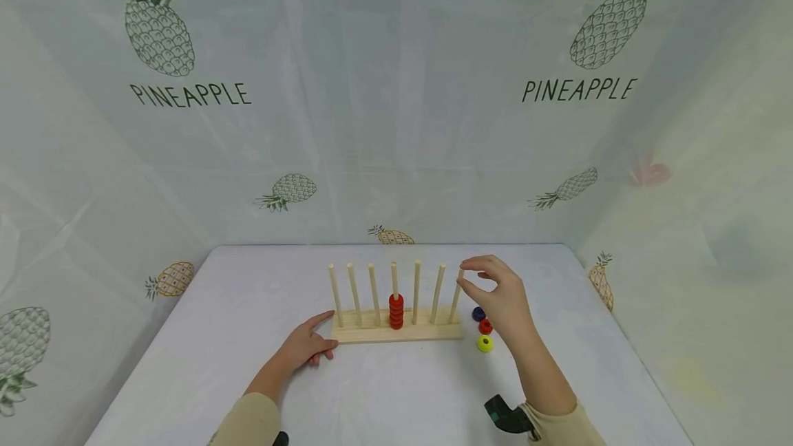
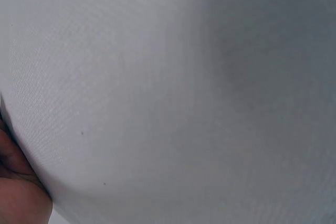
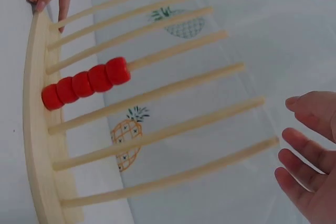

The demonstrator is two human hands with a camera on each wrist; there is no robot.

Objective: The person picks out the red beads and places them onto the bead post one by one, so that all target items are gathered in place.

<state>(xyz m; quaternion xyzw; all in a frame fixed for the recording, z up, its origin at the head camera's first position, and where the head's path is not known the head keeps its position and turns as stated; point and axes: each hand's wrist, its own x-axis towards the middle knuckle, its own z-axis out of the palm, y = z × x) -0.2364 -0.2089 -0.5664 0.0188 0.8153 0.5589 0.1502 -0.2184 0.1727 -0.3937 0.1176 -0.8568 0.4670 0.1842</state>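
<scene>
A wooden peg stand (image 1: 372, 337) with several upright pegs lies lengthwise on the table. Several red beads (image 1: 396, 312) are stacked on its middle peg; the other pegs carry none. At the stand's left end, my left hand (image 1: 305, 344) grips the base between index finger and thumb, one at the back edge and one at the front. My right hand (image 1: 504, 294) is at the top of the rightmost peg (image 3: 173, 177). In the right wrist view its fingers are spread beside that peg's tip, and no bead shows between them. The left wrist view shows mostly white cloth.
Right of the stand, a dark blue bead (image 1: 478, 313), a loose red bead (image 1: 486, 327) and a yellow bead (image 1: 484, 343) lie close together near my right forearm. White table cloth (image 1: 396, 391) covers the surface. A pineapple-print curtain (image 1: 396, 122) hangs behind and at both sides.
</scene>
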